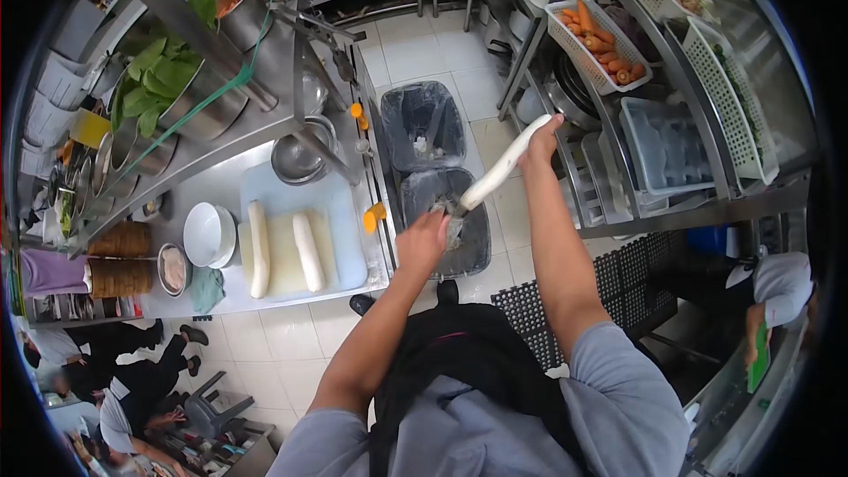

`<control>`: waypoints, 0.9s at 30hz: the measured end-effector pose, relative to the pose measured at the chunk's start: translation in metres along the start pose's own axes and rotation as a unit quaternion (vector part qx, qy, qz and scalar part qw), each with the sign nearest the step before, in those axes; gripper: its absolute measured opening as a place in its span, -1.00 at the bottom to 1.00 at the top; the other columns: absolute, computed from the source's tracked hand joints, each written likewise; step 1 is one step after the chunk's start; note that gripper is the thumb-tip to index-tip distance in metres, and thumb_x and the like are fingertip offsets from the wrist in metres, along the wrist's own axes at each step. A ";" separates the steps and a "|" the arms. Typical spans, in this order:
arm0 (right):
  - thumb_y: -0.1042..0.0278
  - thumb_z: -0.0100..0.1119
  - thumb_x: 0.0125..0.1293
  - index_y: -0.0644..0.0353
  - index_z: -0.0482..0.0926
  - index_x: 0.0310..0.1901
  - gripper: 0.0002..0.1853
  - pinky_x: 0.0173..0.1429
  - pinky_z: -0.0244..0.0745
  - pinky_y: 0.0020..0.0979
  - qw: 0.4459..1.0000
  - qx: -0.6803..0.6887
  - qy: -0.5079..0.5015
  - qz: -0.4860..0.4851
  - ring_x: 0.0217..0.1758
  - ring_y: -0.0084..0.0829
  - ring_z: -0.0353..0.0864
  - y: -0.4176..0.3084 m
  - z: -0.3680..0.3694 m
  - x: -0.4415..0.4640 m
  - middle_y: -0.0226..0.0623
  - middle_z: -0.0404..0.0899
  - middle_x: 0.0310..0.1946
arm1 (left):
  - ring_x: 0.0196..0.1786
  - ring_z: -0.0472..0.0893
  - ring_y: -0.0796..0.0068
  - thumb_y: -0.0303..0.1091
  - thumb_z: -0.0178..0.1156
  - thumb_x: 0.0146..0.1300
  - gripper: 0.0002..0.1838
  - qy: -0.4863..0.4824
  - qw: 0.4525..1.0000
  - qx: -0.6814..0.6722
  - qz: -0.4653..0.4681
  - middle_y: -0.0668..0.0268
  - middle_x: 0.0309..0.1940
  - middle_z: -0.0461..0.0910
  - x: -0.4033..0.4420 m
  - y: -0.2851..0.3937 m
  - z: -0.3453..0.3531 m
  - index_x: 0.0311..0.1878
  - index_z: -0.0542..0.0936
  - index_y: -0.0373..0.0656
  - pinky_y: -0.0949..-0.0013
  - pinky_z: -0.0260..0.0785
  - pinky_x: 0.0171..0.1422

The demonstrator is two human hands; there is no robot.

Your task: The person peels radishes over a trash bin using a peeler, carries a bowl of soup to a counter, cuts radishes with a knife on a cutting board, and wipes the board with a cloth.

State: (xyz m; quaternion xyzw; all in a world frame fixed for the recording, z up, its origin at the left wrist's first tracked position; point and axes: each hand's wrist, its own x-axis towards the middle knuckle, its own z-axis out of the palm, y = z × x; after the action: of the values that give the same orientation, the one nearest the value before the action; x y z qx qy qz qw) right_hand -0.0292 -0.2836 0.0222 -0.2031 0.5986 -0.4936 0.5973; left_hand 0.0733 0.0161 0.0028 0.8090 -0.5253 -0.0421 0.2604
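Observation:
My right hand (541, 143) grips the upper end of a long white daikon radish (503, 168), held tilted above a black lined bin (481, 252). My left hand (422, 243) is closed near the radish's lower end. A small dark piece shows there beside its fingers; I cannot make out whether it is a tool or the radish's tip. Two more white radishes, one on the left (258, 252) and one on the right (308, 252), lie on a pale blue cutting board (349, 256) on the steel counter to my left.
Another lined bin (424, 93) stands beyond the first, with scraps inside. White bowls (209, 234) and a metal bowl (296, 159) sit by the board. On my right, a shelf rack holds a basket of carrots (601, 44). Other people (786, 287) are nearby on both sides.

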 end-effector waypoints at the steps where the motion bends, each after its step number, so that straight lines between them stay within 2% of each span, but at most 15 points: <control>1: -0.60 -0.30 0.42 0.47 0.38 0.34 0.05 0.39 0.43 -0.11 1.000 -0.004 -0.006 -0.027 0.30 -0.04 0.54 0.002 0.004 0.000 0.05 0.47 0.30 | -0.42 0.69 0.05 -0.07 0.19 0.44 -0.73 0.039 0.999 -0.023 0.020 0.22 -0.34 0.65 0.016 0.008 -0.003 -0.08 0.69 -0.03 0.05 0.53 -0.39; 5: -0.61 -0.29 0.42 0.48 0.38 0.34 0.06 0.38 0.44 -0.11 0.999 0.028 0.007 0.027 0.29 -0.04 0.54 -0.002 0.008 -0.010 0.06 0.47 0.30 | -0.41 0.70 0.08 -0.06 0.18 0.44 -0.72 0.013 0.999 0.022 0.034 0.23 -0.35 0.64 0.023 -0.001 0.005 -0.07 0.70 -0.03 0.07 0.53 -0.39; 7: -0.61 -0.29 0.41 0.49 0.38 0.33 0.07 0.36 0.46 -0.11 0.999 -0.023 0.028 0.016 0.29 -0.04 0.54 -0.012 0.003 -0.013 0.06 0.47 0.30 | -0.40 0.70 0.11 -0.07 0.19 0.43 -0.74 -0.060 0.995 0.080 -0.006 0.23 -0.36 0.63 0.003 -0.036 0.024 -0.08 0.70 -0.02 0.09 0.52 -0.40; 9: -0.59 -0.28 0.43 0.50 0.38 0.33 0.05 0.39 0.43 -0.13 0.999 0.001 0.020 0.026 0.31 -0.05 0.52 -0.011 0.003 -0.004 0.05 0.47 0.31 | -0.40 0.70 0.12 -0.07 0.19 0.43 -0.74 -0.034 0.997 0.067 -0.001 0.24 -0.36 0.63 0.002 -0.032 0.017 -0.08 0.70 -0.01 0.10 0.52 -0.39; 10: -0.57 -0.28 0.44 0.50 0.38 0.33 0.04 0.41 0.41 -0.14 1.000 0.013 0.014 -0.002 0.31 -0.06 0.52 -0.008 0.002 0.000 0.05 0.47 0.31 | -0.39 0.70 0.13 -0.07 0.20 0.42 -0.75 -0.011 0.998 0.054 0.002 0.24 -0.35 0.63 -0.001 -0.031 0.014 -0.08 0.70 -0.01 0.11 0.52 -0.39; 11: -0.56 -0.27 0.45 0.50 0.38 0.33 0.03 0.43 0.38 -0.14 0.999 0.022 0.008 -0.028 0.32 -0.07 0.51 -0.002 -0.001 0.000 0.04 0.47 0.31 | -0.39 0.70 0.13 -0.07 0.20 0.42 -0.75 -0.016 0.998 0.054 -0.001 0.24 -0.35 0.63 0.002 -0.019 0.004 -0.08 0.70 -0.01 0.11 0.52 -0.39; 13: -0.53 -0.27 0.47 0.49 0.37 0.34 0.01 0.47 0.34 -0.16 0.999 0.021 0.016 -0.021 0.32 -0.08 0.51 0.005 0.002 -0.001 0.05 0.47 0.30 | -0.40 0.69 0.13 -0.06 0.21 0.41 -0.74 0.023 0.999 0.027 0.035 0.26 -0.36 0.63 0.030 0.010 -0.011 -0.09 0.70 -0.01 0.12 0.53 -0.37; 18: -0.58 -0.27 0.44 0.46 0.36 0.36 0.03 0.44 0.38 -0.12 0.997 0.073 0.024 0.023 0.32 -0.08 0.51 0.001 -0.004 -0.002 0.03 0.45 0.32 | -0.39 0.69 0.11 -0.07 0.21 0.41 -0.75 0.001 0.997 0.034 0.064 0.26 -0.37 0.62 0.016 -0.019 -0.001 -0.14 0.70 -0.03 0.10 0.52 -0.34; 20: -0.59 -0.27 0.43 0.44 0.36 0.36 0.03 0.43 0.40 -0.11 0.997 0.070 0.014 0.020 0.32 -0.08 0.52 0.000 -0.008 0.004 0.02 0.45 0.31 | -0.37 0.69 0.06 -0.06 0.20 0.41 -0.73 -0.088 0.994 0.067 -0.016 0.24 -0.37 0.63 0.003 -0.038 0.005 -0.19 0.68 -0.05 0.06 0.52 -0.32; 21: -0.59 -0.27 0.42 0.42 0.36 0.36 0.03 0.43 0.41 -0.10 0.998 0.060 0.004 0.017 0.31 -0.08 0.52 -0.001 -0.011 0.004 0.01 0.46 0.31 | -0.37 0.69 0.06 -0.06 0.20 0.41 -0.73 -0.090 0.994 0.067 -0.016 0.24 -0.37 0.63 0.009 -0.027 -0.006 -0.19 0.68 -0.05 0.06 0.52 -0.32; 23: -0.60 -0.27 0.42 0.41 0.36 0.37 0.03 0.43 0.40 -0.11 0.998 0.056 0.003 0.018 0.30 -0.08 0.53 0.001 -0.012 -0.006 0.00 0.46 0.31 | -0.33 0.69 0.03 -0.04 0.17 0.42 -0.71 0.004 0.999 -0.048 0.016 0.21 -0.36 0.65 0.023 0.000 -0.023 -0.23 0.66 -0.06 0.01 0.52 -0.29; 25: -0.61 -0.28 0.42 0.40 0.36 0.37 0.03 0.43 0.40 -0.12 0.998 0.056 -0.007 0.016 0.29 -0.08 0.54 0.002 -0.005 -0.012 -0.01 0.46 0.31 | -0.31 0.69 0.01 -0.04 0.16 0.42 -0.71 -0.025 0.999 -0.033 0.010 0.20 -0.36 0.67 0.047 0.016 -0.026 -0.22 0.66 -0.06 -0.01 0.52 -0.29; 27: -0.55 -0.27 0.46 0.33 0.43 0.29 -0.07 0.30 0.50 -0.03 0.995 0.093 -0.015 0.018 0.16 -0.08 0.60 0.005 -0.003 -0.011 -0.05 0.56 0.16 | -0.29 0.70 -0.01 -0.04 0.15 0.42 -0.70 -0.054 0.998 -0.019 0.008 0.19 -0.35 0.68 0.051 0.015 -0.023 -0.21 0.67 -0.06 -0.02 0.52 -0.28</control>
State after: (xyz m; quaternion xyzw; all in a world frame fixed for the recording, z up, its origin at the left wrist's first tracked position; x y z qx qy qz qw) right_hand -0.0283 -0.2710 0.0235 -0.1427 0.5447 -0.5335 0.6311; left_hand 0.0916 -0.0239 0.0402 0.7963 -0.5439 -0.0937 0.2477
